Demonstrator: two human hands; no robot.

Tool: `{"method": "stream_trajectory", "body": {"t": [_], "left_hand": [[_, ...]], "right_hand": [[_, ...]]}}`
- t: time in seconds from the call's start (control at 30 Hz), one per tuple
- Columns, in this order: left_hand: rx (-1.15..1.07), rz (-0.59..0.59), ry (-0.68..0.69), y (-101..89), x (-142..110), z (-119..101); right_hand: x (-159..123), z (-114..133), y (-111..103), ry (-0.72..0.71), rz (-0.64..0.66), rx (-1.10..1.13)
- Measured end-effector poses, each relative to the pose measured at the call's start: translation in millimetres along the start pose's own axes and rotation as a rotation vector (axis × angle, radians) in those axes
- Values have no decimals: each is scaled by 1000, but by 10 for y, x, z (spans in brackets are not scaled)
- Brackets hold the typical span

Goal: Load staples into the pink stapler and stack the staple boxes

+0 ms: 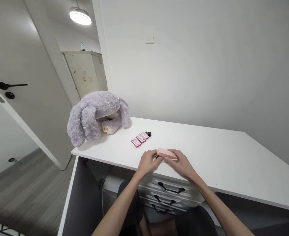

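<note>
A pale pink oblong case-like object (167, 153) is held at its two ends just above the white tabletop, near the front edge. My left hand (149, 161) is closed at its left end, with the thumb reaching under the front. My right hand (181, 163) wraps around the right end. Something small with dark marks shows by my left fingertips, too small to name. Behind and to the left lie small red-and-white boxes (139, 140) in a slanting row, with a small black object (148, 133) at the row's far end.
A lilac plush toy (100, 105) slumps on the left end of the white cabinet top (196, 141). Below are drawers with black handles (171, 188) and an open cabinet door (83, 196). A wall (196, 65) stands behind; a room door (24, 65) is at left.
</note>
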State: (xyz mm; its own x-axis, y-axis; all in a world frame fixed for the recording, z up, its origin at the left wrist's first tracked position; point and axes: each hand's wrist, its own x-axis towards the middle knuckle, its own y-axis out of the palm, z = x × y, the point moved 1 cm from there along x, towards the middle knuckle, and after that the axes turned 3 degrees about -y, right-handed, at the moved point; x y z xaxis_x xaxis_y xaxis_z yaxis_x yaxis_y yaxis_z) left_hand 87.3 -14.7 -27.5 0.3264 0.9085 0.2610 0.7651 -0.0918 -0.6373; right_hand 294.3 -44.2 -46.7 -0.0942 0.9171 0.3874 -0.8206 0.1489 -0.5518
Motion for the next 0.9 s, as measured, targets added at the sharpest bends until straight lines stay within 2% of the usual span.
{"method": "stream_trajectory", "body": {"t": [0.17, 0.33, 0.53, 0.9], "left_hand": [[-41, 43, 44, -49, 31, 27], [-61, 73, 62, -117, 63, 41], [-77, 130, 66, -143, 141, 44], [-55, 137, 50, -167, 181, -33]], "right_hand": [[14, 110, 257, -103, -158, -67], [-52, 267, 437, -105, -266, -255], [-55, 399, 416, -86, -285, -350], [11, 472, 408, -58, -345, -358]]}}
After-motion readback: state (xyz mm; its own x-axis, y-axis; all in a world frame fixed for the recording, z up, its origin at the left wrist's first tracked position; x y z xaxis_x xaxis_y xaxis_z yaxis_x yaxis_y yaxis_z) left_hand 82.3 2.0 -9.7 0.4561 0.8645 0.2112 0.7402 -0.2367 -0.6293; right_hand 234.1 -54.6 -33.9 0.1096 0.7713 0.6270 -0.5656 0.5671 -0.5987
